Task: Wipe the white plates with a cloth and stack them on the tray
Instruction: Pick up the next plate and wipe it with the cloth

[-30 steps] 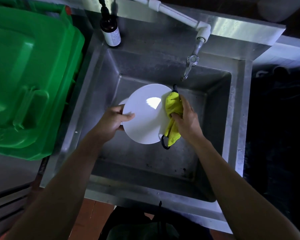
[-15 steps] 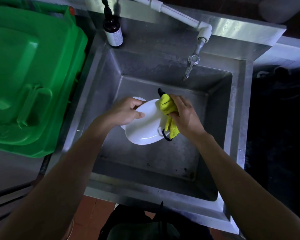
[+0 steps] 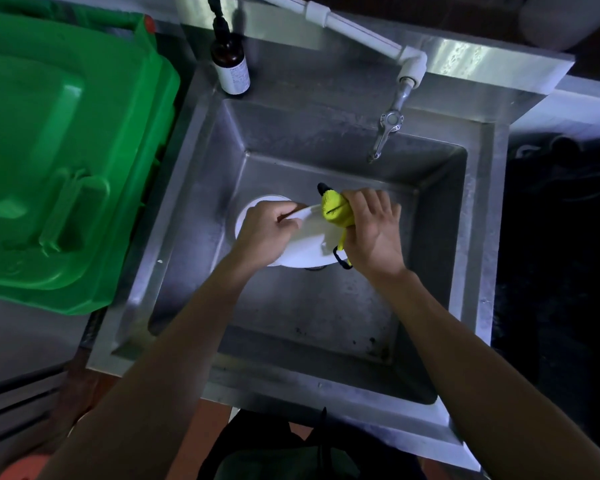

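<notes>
No readable text anywhere. Only candidate: white label w/ tiny dark print on the brown bottle point(image 3: 230, 62), standing on the sink point(image 3: 174, 188) rim well beyond and left of where the hands grip; print too small and blurred to make out, no brand or numbers legible. Green bin lid point(image 3: 59, 161), far left of the grip, has moulded shapes but no letters to be read. Tap point(image 3: 388, 128) beyond the grip, on the right: no markings visible
</notes>
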